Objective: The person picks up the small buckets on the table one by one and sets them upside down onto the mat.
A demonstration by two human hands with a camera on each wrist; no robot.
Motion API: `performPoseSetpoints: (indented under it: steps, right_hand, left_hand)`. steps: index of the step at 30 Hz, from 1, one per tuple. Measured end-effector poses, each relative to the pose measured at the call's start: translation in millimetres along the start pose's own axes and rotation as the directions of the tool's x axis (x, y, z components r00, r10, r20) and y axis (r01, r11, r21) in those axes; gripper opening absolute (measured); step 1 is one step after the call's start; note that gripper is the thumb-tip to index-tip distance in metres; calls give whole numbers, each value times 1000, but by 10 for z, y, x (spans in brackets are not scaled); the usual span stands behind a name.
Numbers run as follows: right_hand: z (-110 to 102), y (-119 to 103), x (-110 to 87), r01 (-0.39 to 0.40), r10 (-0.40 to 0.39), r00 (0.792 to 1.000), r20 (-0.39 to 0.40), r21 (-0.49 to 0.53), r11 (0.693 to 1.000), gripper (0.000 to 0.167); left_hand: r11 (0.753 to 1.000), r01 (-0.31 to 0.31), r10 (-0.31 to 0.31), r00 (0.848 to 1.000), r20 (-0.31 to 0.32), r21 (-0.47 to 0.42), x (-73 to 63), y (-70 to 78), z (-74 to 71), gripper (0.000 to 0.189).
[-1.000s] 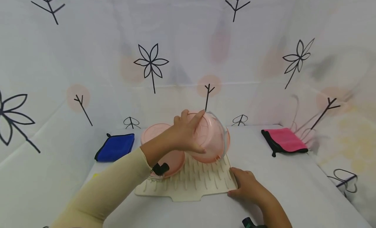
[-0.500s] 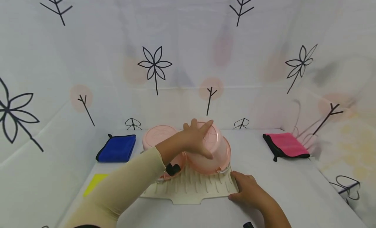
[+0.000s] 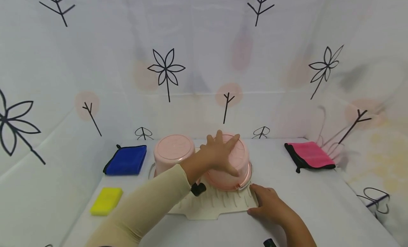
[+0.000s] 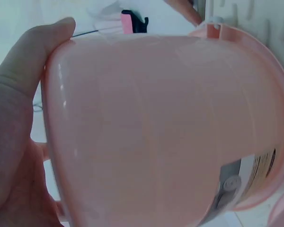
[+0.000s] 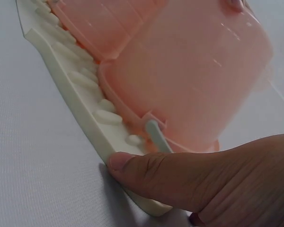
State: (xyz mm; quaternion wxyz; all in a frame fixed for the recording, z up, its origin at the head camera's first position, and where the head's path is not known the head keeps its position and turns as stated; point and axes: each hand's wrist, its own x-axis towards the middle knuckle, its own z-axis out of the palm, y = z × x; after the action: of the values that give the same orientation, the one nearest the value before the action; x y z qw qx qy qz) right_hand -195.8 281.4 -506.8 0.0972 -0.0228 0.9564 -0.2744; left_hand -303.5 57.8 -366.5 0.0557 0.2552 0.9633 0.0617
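My left hand (image 3: pixel 218 153) spreads over the base of an upside-down pink bucket (image 3: pixel 243 158), its thumb and fingers holding the base edge. In the left wrist view, the bucket's side bears a label (image 4: pixel 234 182). Its rim faces down on a cream ribbed draining board (image 3: pixel 204 208). A second upside-down pink bucket (image 3: pixel 173 148) stands beside it to the left, partly hidden by my arm. My right hand (image 3: pixel 269 204) grips the board's front right corner. In the right wrist view, its thumb (image 5: pixel 151 170) lies along the edge, near the bucket's grey handle (image 5: pixel 156 135).
A yellow sponge-like block (image 3: pixel 106 201) lies at the left of the white table. Behind it is a folded blue cloth (image 3: pixel 125 160) with black trim. A folded pink cloth (image 3: pixel 310 155) lies at the back right. A patterned white curtain (image 3: pixel 204 63) hangs behind.
My left hand has lowered the tilted right-hand bucket, rim down, onto the board, and it now stands more upright. My right hand has stayed at the board's corner. More of the yellow block shows.
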Motion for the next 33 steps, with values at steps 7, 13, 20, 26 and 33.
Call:
performPoseSetpoints:
  steps: [7,13,20,26,33]
  right_hand:
    - [17,-14,27,-2,2,1000,-4,-1,1000,97]
    - [-1,-18,39,-14,14,1000,8,-18,1000,99]
    - [-37,-12,7,0,1,1000,8,-31,1000,97]
    - [-23,3,2,7,-7,1000,6,-15,1000,97]
    - [-7,-11,34,-5,5,1000,19,0,1000,98]
  left_hand:
    - [999,39,-39,999,-2,-27,-16,87,-10,135]
    - [993,62,-59,998,30,-100,39,64,-40,132]
    - [992,55,-52,998,28,-110,174,9,-3,126]
    - [985,78,-69,996,58,-154,263,-60,-6,123]
    - [975,94,-70,990,120,-201,321,-102,-26,122]
